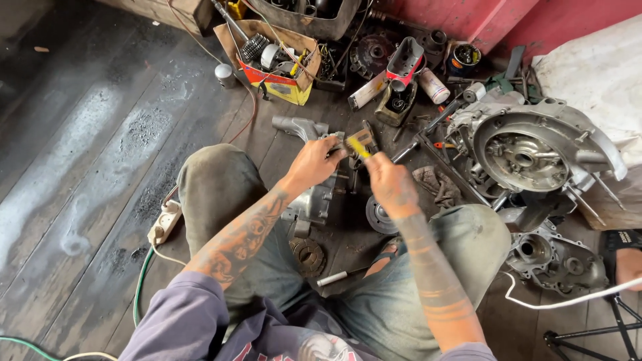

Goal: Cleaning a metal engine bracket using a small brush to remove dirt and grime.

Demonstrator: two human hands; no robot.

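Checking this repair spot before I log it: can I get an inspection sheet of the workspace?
Surface: dark, stained plank floor.
Job's things: grey metal casing between the knees; yellow-handled tool above it.
Clutter: large engine case, cardboard box of parts, gear, rag.
Hands: left hand and right hand both grip the tool.
Cables: power strip, green cable, white cable.
Surroundings: red wall.

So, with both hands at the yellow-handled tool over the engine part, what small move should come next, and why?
Probably steady the grey engine part first. The left hand and right hand both meet at the yellow-handled tool, so nothing visibly holds the part, which rests loose on the wooden floor between the knees.
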